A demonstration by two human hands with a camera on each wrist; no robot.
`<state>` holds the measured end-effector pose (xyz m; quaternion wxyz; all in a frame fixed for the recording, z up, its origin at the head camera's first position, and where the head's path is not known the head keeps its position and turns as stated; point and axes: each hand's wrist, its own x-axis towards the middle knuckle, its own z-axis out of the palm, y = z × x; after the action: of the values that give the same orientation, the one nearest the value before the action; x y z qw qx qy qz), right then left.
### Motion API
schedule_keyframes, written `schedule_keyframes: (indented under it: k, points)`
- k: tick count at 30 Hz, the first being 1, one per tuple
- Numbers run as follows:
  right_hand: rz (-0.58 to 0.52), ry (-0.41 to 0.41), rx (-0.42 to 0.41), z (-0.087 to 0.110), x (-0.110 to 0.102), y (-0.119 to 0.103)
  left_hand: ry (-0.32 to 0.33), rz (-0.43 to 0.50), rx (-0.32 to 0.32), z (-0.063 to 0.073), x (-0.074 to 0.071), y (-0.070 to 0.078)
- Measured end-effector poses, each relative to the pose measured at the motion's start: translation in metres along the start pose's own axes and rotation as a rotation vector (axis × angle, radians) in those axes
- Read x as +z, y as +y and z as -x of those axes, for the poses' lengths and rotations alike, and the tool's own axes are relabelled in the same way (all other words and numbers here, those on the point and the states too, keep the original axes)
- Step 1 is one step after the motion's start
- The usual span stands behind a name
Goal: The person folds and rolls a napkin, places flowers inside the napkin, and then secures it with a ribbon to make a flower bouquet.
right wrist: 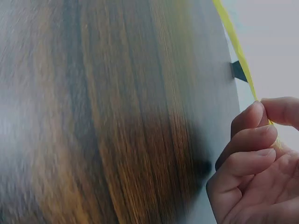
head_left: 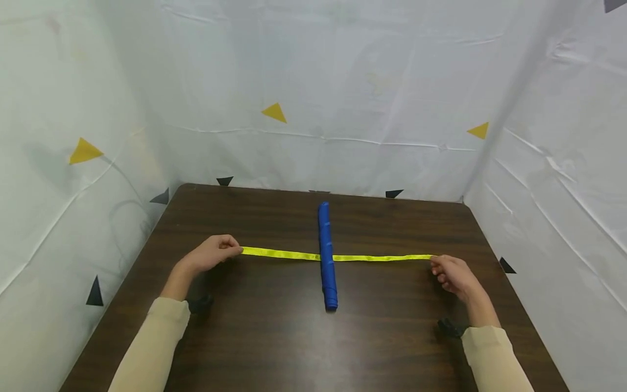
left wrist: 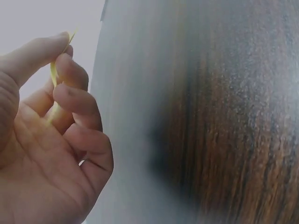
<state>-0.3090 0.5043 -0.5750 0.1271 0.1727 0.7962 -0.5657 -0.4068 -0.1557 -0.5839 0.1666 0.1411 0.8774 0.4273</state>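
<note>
A yellow ribbon (head_left: 279,253) is stretched from side to side across the middle of the table. My left hand (head_left: 214,253) pinches its left end between thumb and forefinger; the left wrist view shows a bit of ribbon (left wrist: 53,74) trailing along the curled fingers. At the other end, my right hand (head_left: 453,274) pinches the ribbon between thumb and forefinger, and in the right wrist view the ribbon (right wrist: 237,46) runs taut up from the fingertips. A slim, rolled-up blue sheet (head_left: 326,261) lies lengthwise over the ribbon's middle, hiding a short piece of it.
The dark wood-grain table (head_left: 274,343) is bordered by white sheeting (head_left: 333,81) at the back and both sides. Yellow and black triangles mark the sheeting, such as a yellow triangle (head_left: 276,112). Dark wrist mounts (head_left: 200,303) sit beneath both forearms.
</note>
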Motion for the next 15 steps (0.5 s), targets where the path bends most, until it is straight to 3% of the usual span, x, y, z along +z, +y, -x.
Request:
schedule_keyframes:
  k: [9, 15]
  points:
    - [0.252, 0.175, -0.172, 0.006, -0.002, -0.003, 0.063, 0.043, -0.009, 0.005, -0.005, 0.010]
    - [0.371, 0.300, -0.283, 0.016, 0.006, -0.034, 0.111, 0.102, 0.062, 0.006, -0.012, 0.041]
